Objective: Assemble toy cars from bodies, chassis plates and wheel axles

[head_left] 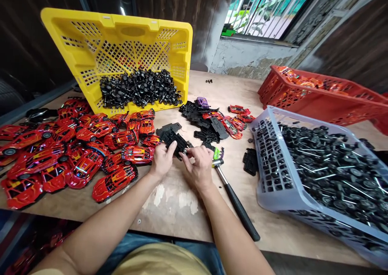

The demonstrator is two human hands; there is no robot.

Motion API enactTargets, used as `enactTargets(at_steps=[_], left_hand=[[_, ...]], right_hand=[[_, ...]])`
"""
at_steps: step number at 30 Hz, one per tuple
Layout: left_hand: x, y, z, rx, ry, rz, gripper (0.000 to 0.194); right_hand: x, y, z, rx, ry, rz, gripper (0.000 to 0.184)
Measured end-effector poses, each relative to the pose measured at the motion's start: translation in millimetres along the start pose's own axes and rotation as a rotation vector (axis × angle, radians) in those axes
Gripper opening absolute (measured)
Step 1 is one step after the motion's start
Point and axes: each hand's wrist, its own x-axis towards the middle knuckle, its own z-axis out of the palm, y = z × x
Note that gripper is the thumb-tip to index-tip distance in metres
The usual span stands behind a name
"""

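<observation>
My left hand (163, 158) and my right hand (199, 164) meet over the middle of the wooden table (178, 202). Both are closed on a black plastic toy-car chassis (178, 145), held between the fingertips just above the tabletop. Part of the chassis is hidden by my fingers. More loose black chassis pieces (206, 125) lie just beyond it. Red toy cars (75, 154) are piled to the left of my left hand. A hammer (235, 200) with a black handle lies right beside my right hand.
A tilted yellow crate (91, 36) at the back left holds black wheel axles (139, 88). A grey basket (266, 186) at the right is full of wheel axles. A red crate (318, 101) with red car bodies stands behind it. A purple toy car (202, 101) lies among the chassis pieces.
</observation>
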Motion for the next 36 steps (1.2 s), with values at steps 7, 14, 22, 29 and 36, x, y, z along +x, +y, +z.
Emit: enactTargets(at_steps=[7, 14, 22, 29, 36], left_hand=[[-2.5, -2.5, 0.5, 0.103, 0.039, 0.007, 0.044], [-2.9, -2.8, 4.4, -0.134, -0.134, -0.054, 0.034], [-6.5, 15.8, 2.0, -0.484, -0.286, -0.218, 0.038], [-7.3, 16.9, 3.0, -0.508, -0.209, -0.237, 0.032], [-6.3, -10.0, 1.6, -0.288, -0.008, -0.239, 0.045]], right_hand=[[0.4, -1.9, 0.3, -0.037, -0.084, 0.023, 0.013], [1.6, 5.1, -7.7, 0.195, -0.120, 0.128, 0.015], [-2.8, 10.4, 1.8, 0.775, -0.135, 0.384, 0.050], [2.6, 1.7, -9.2, 0.285, 0.046, 0.040, 0.021], [1.1, 2.1, -7.1, 0.113, 0.068, 0.003, 0.010]])
